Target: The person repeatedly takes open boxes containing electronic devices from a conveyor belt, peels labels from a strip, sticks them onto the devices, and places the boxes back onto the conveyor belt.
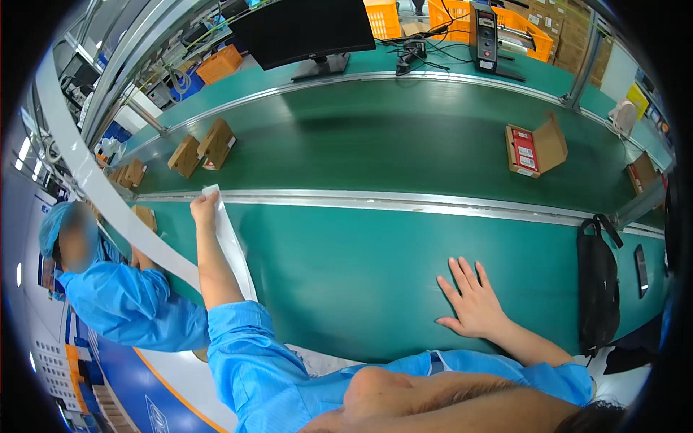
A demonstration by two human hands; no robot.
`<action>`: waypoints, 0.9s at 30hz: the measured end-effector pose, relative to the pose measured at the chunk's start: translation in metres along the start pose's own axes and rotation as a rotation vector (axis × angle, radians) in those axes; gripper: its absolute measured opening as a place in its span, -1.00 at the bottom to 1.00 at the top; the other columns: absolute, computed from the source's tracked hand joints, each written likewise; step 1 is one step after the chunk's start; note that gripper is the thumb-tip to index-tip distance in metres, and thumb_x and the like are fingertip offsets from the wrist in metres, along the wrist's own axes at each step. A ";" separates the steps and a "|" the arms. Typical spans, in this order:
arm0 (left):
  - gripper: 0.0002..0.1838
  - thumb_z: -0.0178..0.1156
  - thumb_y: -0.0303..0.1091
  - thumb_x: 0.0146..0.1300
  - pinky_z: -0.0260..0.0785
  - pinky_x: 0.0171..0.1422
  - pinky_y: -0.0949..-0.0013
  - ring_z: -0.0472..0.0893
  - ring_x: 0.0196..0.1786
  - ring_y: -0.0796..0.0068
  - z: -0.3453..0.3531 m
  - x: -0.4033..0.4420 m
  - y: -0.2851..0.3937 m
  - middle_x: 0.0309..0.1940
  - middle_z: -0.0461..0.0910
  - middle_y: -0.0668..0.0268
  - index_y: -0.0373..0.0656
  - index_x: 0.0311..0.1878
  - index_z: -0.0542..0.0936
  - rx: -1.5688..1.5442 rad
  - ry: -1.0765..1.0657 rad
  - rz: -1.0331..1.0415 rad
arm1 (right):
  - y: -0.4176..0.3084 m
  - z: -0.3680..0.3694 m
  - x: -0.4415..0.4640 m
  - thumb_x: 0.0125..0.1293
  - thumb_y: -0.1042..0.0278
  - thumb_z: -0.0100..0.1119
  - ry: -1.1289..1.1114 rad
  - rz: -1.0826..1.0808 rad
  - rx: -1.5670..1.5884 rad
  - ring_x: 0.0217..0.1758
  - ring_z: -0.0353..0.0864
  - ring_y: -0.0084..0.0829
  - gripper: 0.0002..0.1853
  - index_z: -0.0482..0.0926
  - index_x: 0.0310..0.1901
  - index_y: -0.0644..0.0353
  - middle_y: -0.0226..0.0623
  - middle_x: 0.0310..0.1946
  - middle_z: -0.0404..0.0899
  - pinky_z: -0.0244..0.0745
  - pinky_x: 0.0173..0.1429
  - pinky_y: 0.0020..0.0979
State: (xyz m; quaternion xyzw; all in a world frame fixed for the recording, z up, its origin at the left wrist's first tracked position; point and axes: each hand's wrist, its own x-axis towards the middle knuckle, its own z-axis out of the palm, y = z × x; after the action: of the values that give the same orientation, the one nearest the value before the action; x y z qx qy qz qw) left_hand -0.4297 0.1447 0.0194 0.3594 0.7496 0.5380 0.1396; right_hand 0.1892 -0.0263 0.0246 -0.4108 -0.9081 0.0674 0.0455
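Note:
My left hand (pixel 205 208) is raised near the metal rail at the left, its fingers closed on the top end of a white strip (pixel 232 249). The strip hangs down beside my forearm toward the blue sleeve. A wide white band (pixel 108 202) curves from the upper left to behind the same forearm; whether it is one piece with the strip I cannot tell. My right hand (pixel 473 307) lies palm down on the green table (pixel 346 289), fingers spread, holding nothing.
Beyond the rail (pixel 404 204), the green belt carries an open carton (pixel 538 148) with red packs and brown boxes (pixel 216 143) at left. A black bag (pixel 598 289) and phone (pixel 641 270) lie at right. A co-worker (pixel 130 296) in blue stands at left. A monitor (pixel 303 32) stands behind.

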 end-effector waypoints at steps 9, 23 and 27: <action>-0.70 0.32 -0.27 0.07 0.36 -0.48 0.42 0.52 -0.60 0.52 0.039 0.117 0.008 -0.68 0.55 0.28 -0.37 -0.53 0.59 -0.086 0.234 0.220 | -0.005 -0.002 0.010 0.08 -0.31 0.02 -0.132 0.002 -0.051 0.37 0.00 0.17 -0.19 0.29 0.23 0.16 0.25 0.30 0.02 -0.12 0.31 0.22; -0.79 0.29 -0.41 0.08 0.42 -0.34 0.41 0.57 -0.44 0.46 0.081 0.128 -0.003 -0.45 0.60 0.27 -0.40 -0.31 0.59 -0.374 0.016 0.151 | 0.001 -0.005 0.012 0.10 -0.32 -0.01 -0.144 -0.009 -0.041 0.35 0.04 0.17 -0.21 0.30 0.22 0.15 0.24 0.29 0.05 -0.09 0.30 0.20; -0.81 0.26 -0.42 0.10 0.39 -0.35 0.42 0.56 -0.44 0.50 0.093 0.084 0.024 -0.44 0.59 0.29 -0.41 -0.33 0.59 -0.279 0.054 0.206 | 0.000 -0.004 0.010 0.12 -0.30 -0.02 -0.098 -0.018 -0.027 0.36 0.03 0.15 -0.22 0.30 0.22 0.17 0.23 0.29 0.05 -0.11 0.32 0.19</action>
State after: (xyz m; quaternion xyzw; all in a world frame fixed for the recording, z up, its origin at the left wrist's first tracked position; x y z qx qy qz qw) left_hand -0.4240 0.2718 0.0201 0.3970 0.6303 0.6577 0.1119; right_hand 0.1836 -0.0187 0.0292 -0.3994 -0.9137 0.0750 -0.0040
